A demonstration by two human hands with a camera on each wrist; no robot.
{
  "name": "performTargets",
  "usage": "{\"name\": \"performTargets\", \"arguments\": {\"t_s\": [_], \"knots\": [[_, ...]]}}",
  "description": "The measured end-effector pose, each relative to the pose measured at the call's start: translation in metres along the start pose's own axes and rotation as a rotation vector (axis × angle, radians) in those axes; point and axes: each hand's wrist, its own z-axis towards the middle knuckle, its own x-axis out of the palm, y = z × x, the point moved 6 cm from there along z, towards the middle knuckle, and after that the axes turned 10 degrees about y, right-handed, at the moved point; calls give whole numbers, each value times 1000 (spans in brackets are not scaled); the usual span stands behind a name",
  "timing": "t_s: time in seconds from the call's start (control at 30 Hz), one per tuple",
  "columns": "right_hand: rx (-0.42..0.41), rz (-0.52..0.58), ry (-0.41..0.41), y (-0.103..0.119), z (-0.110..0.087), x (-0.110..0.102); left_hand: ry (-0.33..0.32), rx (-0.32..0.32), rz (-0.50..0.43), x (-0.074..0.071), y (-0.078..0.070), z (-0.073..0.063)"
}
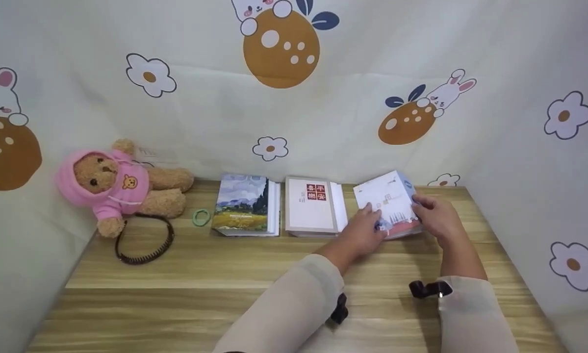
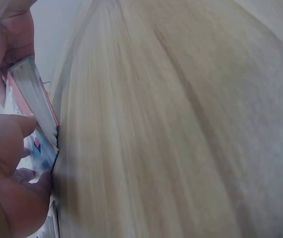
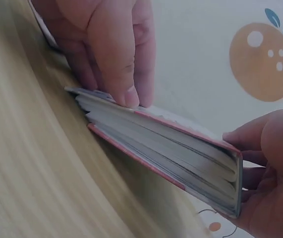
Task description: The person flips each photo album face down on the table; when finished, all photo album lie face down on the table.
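Observation:
At the right of the row in the head view, a photo album point(image 1: 389, 191) with a pale illustrated cover and red lower edge sits tilted. My left hand point(image 1: 360, 234) grips its lower left corner, thumb and fingers around the edge. Along the blue spine side, my right hand point(image 1: 440, 218) holds the album between thumb and fingers. The right wrist view shows the album's page edges point(image 3: 166, 151) and its spine side raised off the wooden table. Beside it lies a cream album point(image 1: 308, 208) with red square characters, then an album with a painted landscape cover point(image 1: 242, 203).
A teddy bear point(image 1: 159, 198) in a pink hoodie lies at the back left. Before it are a dark toothed headband point(image 1: 149, 257) and a green hair tie point(image 1: 201, 217). A printed curtain point(image 1: 210, 122) hangs behind the wooden table point(image 1: 176, 304).

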Motion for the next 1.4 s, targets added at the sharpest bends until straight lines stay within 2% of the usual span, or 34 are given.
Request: {"name": "performTargets", "arguments": {"t_s": [0.23,0.47,0.63,0.8,0.93,1.07,1.17,1.3,1.4], "knots": [[42,-8,15,-13,10,4,-28,19,123,-1,1,1],[45,53,15,-20,13,9,-34,24,138,-4,1,3],[23,46,6,-19,14,9,-3,39,120,-7,2,3],[19,22,-5,-18,17,8,46,44,-27,-10,8,4],[54,55,-21,-15,16,10,51,67,-149,-14,10,-3],[27,80,-69,0,11,13,-8,130,-212,-26,10,-19],[-68,82,-99,19,5,18,-92,152,-312,-42,17,-36],[-186,109,-81,45,0,37,-189,171,-431,-65,37,-59],[-280,106,-41,62,2,57,-236,182,-472,-77,57,-72]]}}
